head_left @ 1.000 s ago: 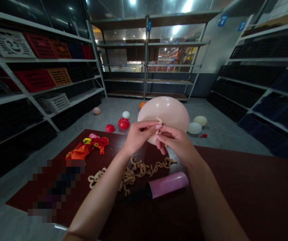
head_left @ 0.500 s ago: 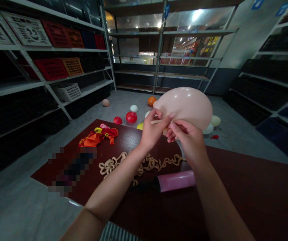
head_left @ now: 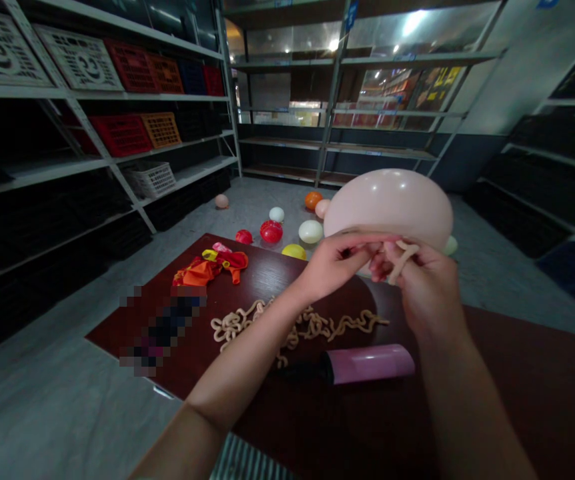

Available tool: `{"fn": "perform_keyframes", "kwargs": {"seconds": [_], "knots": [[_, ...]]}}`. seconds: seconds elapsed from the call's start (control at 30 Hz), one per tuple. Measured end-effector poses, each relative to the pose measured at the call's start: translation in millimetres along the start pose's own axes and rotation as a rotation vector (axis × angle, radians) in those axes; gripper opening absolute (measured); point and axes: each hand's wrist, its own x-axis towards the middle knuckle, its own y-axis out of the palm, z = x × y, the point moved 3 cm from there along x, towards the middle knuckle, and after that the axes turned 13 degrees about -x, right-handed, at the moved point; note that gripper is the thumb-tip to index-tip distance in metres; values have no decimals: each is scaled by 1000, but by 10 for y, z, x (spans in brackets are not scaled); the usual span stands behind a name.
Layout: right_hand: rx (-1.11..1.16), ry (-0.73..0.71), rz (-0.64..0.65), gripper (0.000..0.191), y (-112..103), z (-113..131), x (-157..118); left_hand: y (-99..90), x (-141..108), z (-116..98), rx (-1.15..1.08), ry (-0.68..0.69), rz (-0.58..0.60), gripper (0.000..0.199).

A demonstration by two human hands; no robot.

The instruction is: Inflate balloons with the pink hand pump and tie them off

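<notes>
White smiley-face crates (head_left: 80, 59) sit by red crates (head_left: 122, 135) on the shelf. Floppy balloons (head_left: 200, 273) lie by the tabletop's (head_left: 532, 373) far left corner. Round balloons (head_left: 271, 232) dot the floor. The left arm (head_left: 247, 353) blocks some wiggly tan strings (head_left: 362, 323). Blue tags (head_left: 351, 15) are too small to read. The left hand's (head_left: 337, 263) grip is closed; I can't tell on what. A pink pump (head_left: 370, 365) lies below. The big pink balloon (head_left: 390, 207) is at the far edge, behind both hands. The right hand's (head_left: 430, 287) grip is closed, a tan strip (head_left: 403, 260) over its fingers.

Hands (head_left: 375, 267) at a pink balloon (head_left: 390, 207)
</notes>
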Motion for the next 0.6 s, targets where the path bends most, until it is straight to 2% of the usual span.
{"fn": "perform_keyframes", "kwargs": {"seconds": [0.1, 0.2, 0.33, 0.47, 0.6], "knots": [[34, 19, -30, 21, 16, -21, 6, 60, -8, -7, -20, 91, 81, 33], [37, 33, -75, 23, 7, -47, 17, 87, -30, 1, -9, 134, 64, 34], [20, -9, -130, 24, -20, -75, 36, 115, -47, 32, -4, 111, 38, 27], [-8, 20, -143, 20, -30, -107, 42, 138, -33, 44, 31, 83, 63, 29], [-73, -1, -118, 27, -29, -61, 27, 114, -5, 74, -139, 8, 81, 29]]}}
